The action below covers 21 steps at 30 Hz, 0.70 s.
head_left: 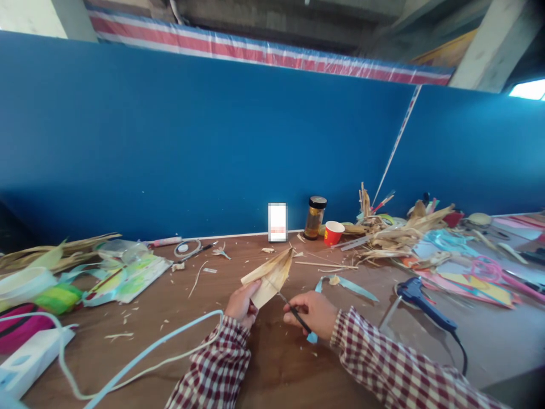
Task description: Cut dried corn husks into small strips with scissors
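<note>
My left hand (242, 305) is closed on the lower left edge of a pale dried corn husk (270, 278), which tapers to a brown point at its upper right. The husk is raised over the brown table. My right hand (318, 313) is closed round a slim dark-handled tool (300, 320) with a thin tip. That tip meets the husk's lower right edge, or lies just in front of it; I cannot tell which. A scrap of blue ribbon (312, 337) shows just below the right hand. Another blue ribbon strip (355, 287) lies beyond it.
A blue glue gun (426, 304) with a cord lies at right. A red paper cup (334, 233) and a dark-lidded jar (315, 218) stand by the blue partition (213, 142). Dried husks (387, 238) are heaped at right. White cables (157, 341) loop near the left forearm from a power strip (34, 360).
</note>
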### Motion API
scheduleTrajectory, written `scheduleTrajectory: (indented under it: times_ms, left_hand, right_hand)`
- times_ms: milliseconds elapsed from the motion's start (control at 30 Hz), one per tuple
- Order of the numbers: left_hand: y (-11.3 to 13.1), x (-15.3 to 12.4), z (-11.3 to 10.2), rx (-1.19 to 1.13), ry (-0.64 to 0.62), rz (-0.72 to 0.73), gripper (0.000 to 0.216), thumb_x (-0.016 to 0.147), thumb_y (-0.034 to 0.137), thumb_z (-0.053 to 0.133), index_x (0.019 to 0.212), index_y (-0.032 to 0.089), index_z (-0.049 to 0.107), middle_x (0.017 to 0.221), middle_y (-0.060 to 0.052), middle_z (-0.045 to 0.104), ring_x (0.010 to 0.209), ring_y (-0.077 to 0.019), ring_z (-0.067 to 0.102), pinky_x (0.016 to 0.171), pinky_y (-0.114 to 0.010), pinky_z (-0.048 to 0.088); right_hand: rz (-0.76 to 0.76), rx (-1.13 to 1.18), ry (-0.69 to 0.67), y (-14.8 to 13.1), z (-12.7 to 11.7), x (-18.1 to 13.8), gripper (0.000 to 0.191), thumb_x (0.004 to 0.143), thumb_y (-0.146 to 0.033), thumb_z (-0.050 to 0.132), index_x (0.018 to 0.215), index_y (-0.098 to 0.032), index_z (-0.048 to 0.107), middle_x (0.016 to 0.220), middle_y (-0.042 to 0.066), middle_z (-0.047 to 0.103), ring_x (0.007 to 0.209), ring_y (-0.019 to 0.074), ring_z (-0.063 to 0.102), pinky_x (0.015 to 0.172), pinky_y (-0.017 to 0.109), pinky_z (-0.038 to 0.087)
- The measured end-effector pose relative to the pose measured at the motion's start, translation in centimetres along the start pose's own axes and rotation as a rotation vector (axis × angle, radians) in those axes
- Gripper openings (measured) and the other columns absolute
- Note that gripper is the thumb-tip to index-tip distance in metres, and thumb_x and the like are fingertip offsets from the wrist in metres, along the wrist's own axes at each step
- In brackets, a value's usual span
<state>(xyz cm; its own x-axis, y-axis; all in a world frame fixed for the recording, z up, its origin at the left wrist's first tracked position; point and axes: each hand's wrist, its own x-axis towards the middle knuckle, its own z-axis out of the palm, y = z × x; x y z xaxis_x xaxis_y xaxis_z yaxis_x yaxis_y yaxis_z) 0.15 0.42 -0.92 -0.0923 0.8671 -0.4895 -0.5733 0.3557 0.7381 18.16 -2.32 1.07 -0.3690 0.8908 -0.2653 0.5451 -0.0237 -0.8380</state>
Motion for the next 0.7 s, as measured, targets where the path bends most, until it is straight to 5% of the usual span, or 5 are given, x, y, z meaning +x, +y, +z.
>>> scheduleTrajectory:
  times_ms: [700]
  left_hand:
    - [-0.14, -0.75, 0.42, -0.048, -0.063, -0.036, 0.011, 0.073, 0.010, 0.059, 0.063, 0.015, 0.058, 0.040, 0.003, 0.046, 0.028, -0.0022, 0.035, 0.024, -0.011, 0.020]
  right_hand:
    - [-0.023, 0.037, 0.005, 0.38, 0.63, 0.56, 0.042, 0.066, -0.049, 0.065, 0.093, -0.016, 0.063, 0.053, -0.003, 0.054, 0.045, 0.0083, 0.053, 0.043, 0.016, 0.037]
